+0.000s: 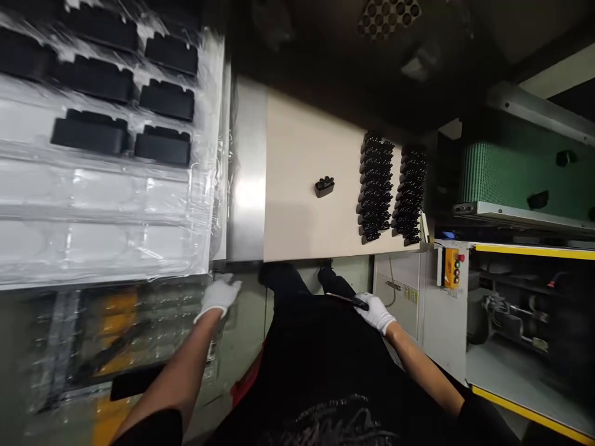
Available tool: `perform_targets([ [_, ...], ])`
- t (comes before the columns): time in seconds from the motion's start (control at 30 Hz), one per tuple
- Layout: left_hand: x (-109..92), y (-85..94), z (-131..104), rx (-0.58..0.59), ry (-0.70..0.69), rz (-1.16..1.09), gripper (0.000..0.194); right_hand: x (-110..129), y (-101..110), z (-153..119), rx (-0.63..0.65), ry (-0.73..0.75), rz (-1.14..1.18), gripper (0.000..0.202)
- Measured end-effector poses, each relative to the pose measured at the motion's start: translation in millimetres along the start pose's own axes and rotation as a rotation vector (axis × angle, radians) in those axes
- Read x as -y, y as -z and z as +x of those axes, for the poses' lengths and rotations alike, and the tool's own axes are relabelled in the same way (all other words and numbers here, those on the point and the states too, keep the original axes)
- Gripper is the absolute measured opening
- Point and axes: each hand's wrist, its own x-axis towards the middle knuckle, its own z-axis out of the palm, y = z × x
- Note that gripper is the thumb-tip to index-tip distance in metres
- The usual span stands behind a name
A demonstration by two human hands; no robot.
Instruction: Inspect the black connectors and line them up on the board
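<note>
My left hand [219, 295], in a white glove, hangs by the near corner of a clear plastic tray [127, 244]. Its thumb stands apart from the fingers, and I see nothing in it; whether it touches the tray I cannot tell. In my gloved right hand [376, 313], held low before my body, is a slim dark-handled tool [360, 303] with a thin tip pointing left, perhaps a knife. A single black moulded part [324, 186] lies alone on the beige work surface [297, 229]. To its right, black parts stand in tight rows [374, 186].
Larger black blocks [162, 145] fill the tray's far pockets. At right, a green ribbed conveyor belt [515, 167] carries a few dark pieces. Below it are a yellow control box [450, 268] with buttons and an open machine cabinet [511, 359]. A dark overhang shades the back.
</note>
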Motion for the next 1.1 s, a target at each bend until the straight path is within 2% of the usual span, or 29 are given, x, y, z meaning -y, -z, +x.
perform_targets([
  [0.07, -19, -13.0, -33, 0.006, 0.009, -0.031, 0.023, -36, 18, -1, -0.081, -0.016, 0.07, 0.029],
  [0.13, -56, -28.5, -73, 0.028, -0.086, -0.106, 0.023, -73, 38, 1, -0.148, -0.048, 0.134, 0.035],
  [0.2, -112, -36.7, -105, -0.066, -0.272, -0.201, 0.031, -107, 56, 5, -0.178, -0.068, 0.187, 0.04],
  [0.23, -145, -36.2, -114, -0.18, -0.387, -0.236, 0.037, -121, 65, 8, -0.179, -0.068, 0.208, 0.041],
  [0.3, -218, -26.1, -111, -0.499, -0.572, -0.241, 0.045, -142, 79, 14, -0.161, -0.047, 0.239, 0.041],
  [0.33, -253, -17.9, -100, -0.6, -0.644, -0.175, 0.048, -150, 85, 17, -0.146, -0.026, 0.25, 0.041],
  [0.37, -285, -9.1, -85, -0.638, -0.69, -0.1, 0.05, -155, 89, 21, -0.13, -0.003, 0.257, 0.039],
  [0.4, -311, -1.2, -68, -0.624, -0.705, -0.029, 0.051, -159, 93, 24, -0.112, 0.023, 0.262, 0.037],
  [0.47, -345, 6.8, -40, -0.585, -0.662, 0.033, 0.053, -161, 97, 30, -0.08, 0.07, 0.266, 0.032],
  [0.53, -352, 0.1, -33, -0.581, -0.604, -0.114, 0.051, -158, 99, 33, -0.049, 0.108, 0.264, 0.03],
  [0.6, -338, -20.5, -54, -0.527, -0.549, -0.469, 0.045, -150, 101, 36, -0.005, 0.145, 0.255, 0.032],
  [0.7, -300, -66.1, -122, -0.232, -0.431, -1.062, 0.04, -132, 109, 40, 0.101, 0.224, 0.217, 0.038],
  [0.77, -278, -98.2, -171, -0.109, -0.361, -1.316, 0.039, -118, 119, 44, 0.165, 0.283, 0.189, 0.044],
  [0.83, -264, -125.9, -208, -0.148, -0.306, -1.444, 0.038, -103, 132, 50, 0.201, 0.331, 0.157, 0.046],
  [0.9, -253, -145.9, -229, -0.271, -0.247, -1.472, 0.038, -86, 145, 57, 0.226, 0.374, 0.11, 0.045],
  [1.0, -241, -161.6, -241, -0.487, -0.155, -1.403, 0.045, -62, 161, 63, 0.256, 0.428, 0.003, 0.042],
  [1.1, -229, -165.0, -243, -0.589, -0.094, -1.343, 0.052, -38, 168, 59, 0.25, 0.428, -0.132, 0.04],
])
